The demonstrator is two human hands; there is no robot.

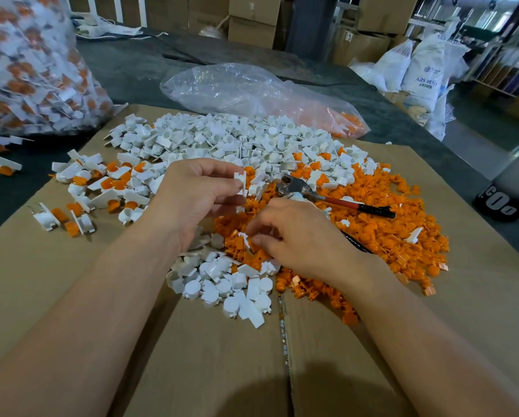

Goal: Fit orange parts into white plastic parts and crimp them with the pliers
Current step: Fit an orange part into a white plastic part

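My left hand (198, 200) pinches a white plastic part (241, 182) between thumb and fingers, held upright just above the piles. My right hand (300, 239) reaches down into the heap of orange parts (381, 233), thumb and forefinger curled together on an orange part (250, 239) that they mostly hide. The pliers (297, 186) lie on the heap behind my right hand, with nobody holding them. One red and black handle points right and the other runs under my right wrist. Loose white parts (222, 139) are heaped at the back and in front (222, 284).
Everything lies on flattened cardboard (71, 284). Several assembled white-and-orange pieces (101, 182) are scattered at the left. A full bag of assembled pieces (32, 67) stands at the far left. A clear bag of orange parts (252, 91) lies behind, and a dark cup (505, 200) sits at the right edge.
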